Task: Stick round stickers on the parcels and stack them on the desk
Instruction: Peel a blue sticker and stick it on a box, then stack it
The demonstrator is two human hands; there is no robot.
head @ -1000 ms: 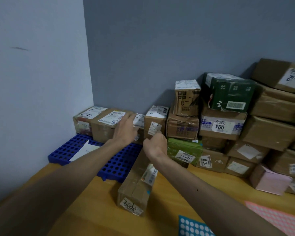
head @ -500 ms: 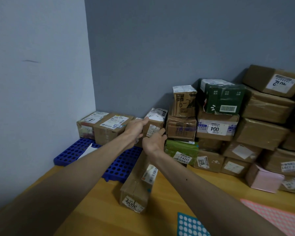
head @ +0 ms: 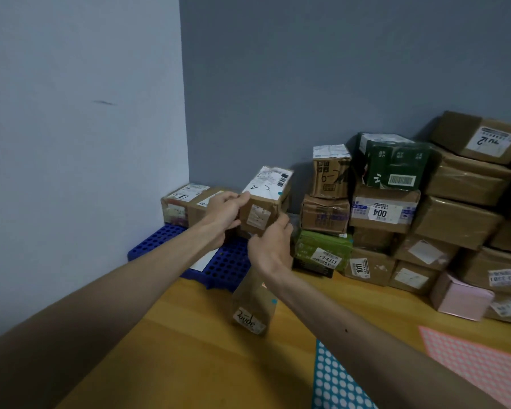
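bearing white label (head: 267,183) — creased brown parcel (head: 258,215)

Single head-worn wide-angle view, facing forward-down across desk (head: 189,364) toward wall corner (head: 186,160), close range

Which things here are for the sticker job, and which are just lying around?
Job: held parcel, left hand, right hand, teal sticker sheet, pink sticker sheet, parcel pile, desk.
Lying about: white paper, maybe the blue tray under it.
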